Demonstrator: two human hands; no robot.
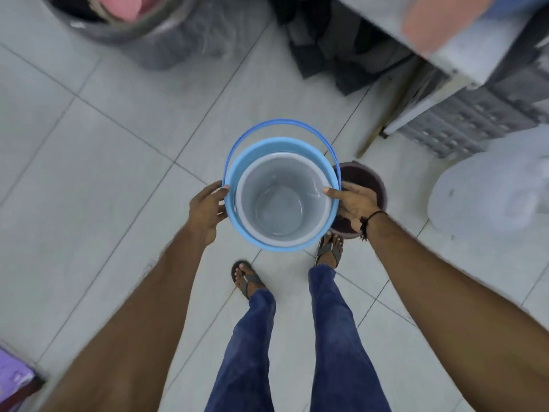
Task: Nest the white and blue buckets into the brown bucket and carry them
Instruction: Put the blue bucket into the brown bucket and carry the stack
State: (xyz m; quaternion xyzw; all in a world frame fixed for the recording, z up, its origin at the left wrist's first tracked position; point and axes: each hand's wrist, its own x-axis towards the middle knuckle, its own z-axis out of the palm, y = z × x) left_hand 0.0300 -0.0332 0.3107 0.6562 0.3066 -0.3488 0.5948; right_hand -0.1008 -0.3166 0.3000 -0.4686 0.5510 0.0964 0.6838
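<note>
White bucket (285,200) nested in blue bucket (252,162); brown bucket (364,176) right.

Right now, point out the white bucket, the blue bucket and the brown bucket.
white bucket (279,203): head view, on its inner floor.
blue bucket (237,173): head view, on its rim at the left.
brown bucket (362,178): head view, on its dark inside, above the right hand.
</note>
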